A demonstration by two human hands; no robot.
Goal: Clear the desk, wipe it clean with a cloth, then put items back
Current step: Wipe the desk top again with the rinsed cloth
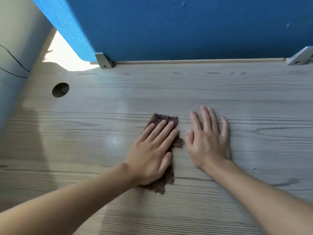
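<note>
Both sets of fingers [163,131] lie straight. Left hand [152,153] presses the cloth [163,118] onto the table [254,99]; right hand [209,143] rests flat just right of the cloth, which runs lengthwise front-to-back.

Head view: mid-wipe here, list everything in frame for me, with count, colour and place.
light wood-grain desk top: 1, pale grey-beige, fills the lower frame
brown coarse-textured cloth: 1, brown, desk centre, partly under the left hand
round cable hole: 1, dark, desk's far left
blue fabric partition panels: 2, blue, along the desk's back edge and far-left corner
grey metal brackets: 2, grey, at the panels' feet
left hand: 1, flat on the cloth
right hand: 1, flat on bare desk, right of the cloth
</note>
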